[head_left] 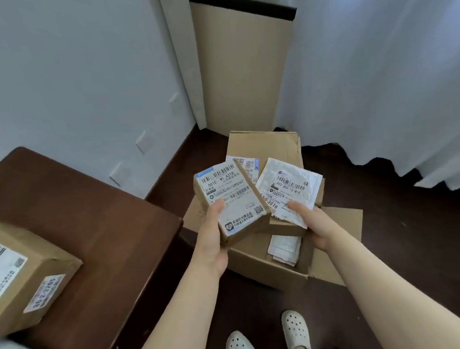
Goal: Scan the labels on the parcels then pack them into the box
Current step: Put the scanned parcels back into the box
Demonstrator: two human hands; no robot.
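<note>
L hand [213, 232] grips brown parcel [232, 201], thumb on label. R hand [314, 224] pinches white mailer [290, 188]. Box [263, 266] sits directly below both, so it's a straight drop; R looks nearer the free space.

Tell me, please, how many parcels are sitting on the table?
1: a brown parcel at the table's left edge; more may lie out of frame.

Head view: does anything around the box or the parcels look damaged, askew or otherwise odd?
The cardboard box is worn: its near right corner looks split open and the far flap is creased. The white mailer in the right hand has a ragged lower edge. Nothing spilled.
</note>
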